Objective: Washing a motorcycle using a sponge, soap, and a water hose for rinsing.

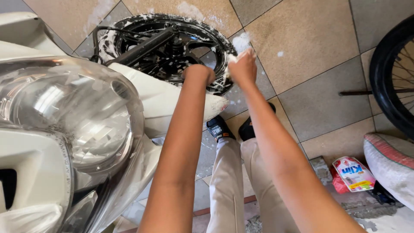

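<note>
Head view. A person stands over the front wheel (166,49) of a white scooter, both arms stretched down to it. The wheel sits at top centre on the tiled floor (310,64), just ahead of the white front fender (159,97).

Progress, judged from the suds: white foam covers much of the tyre and rim, thickest on the left and upper arc, with splashes on the tiles beside it. The hub and spokes look darker and less lathered. No rinse water shows, so the soaping seems well along with rinsing not yet done.

Left hand (199,73): curled down onto the right part of the wheel, at the rim; fingers are hidden behind the wrist, so how far closed I cannot tell.

Right hand (242,67): closed around a small foamy white wad (233,58), cloth or sponge, pressed to the tyre's right edge.

Nearby: headlamp (86,112) at left, detergent pouch (353,173) at lower right, a bicycle wheel (394,73) at the right edge.
</note>
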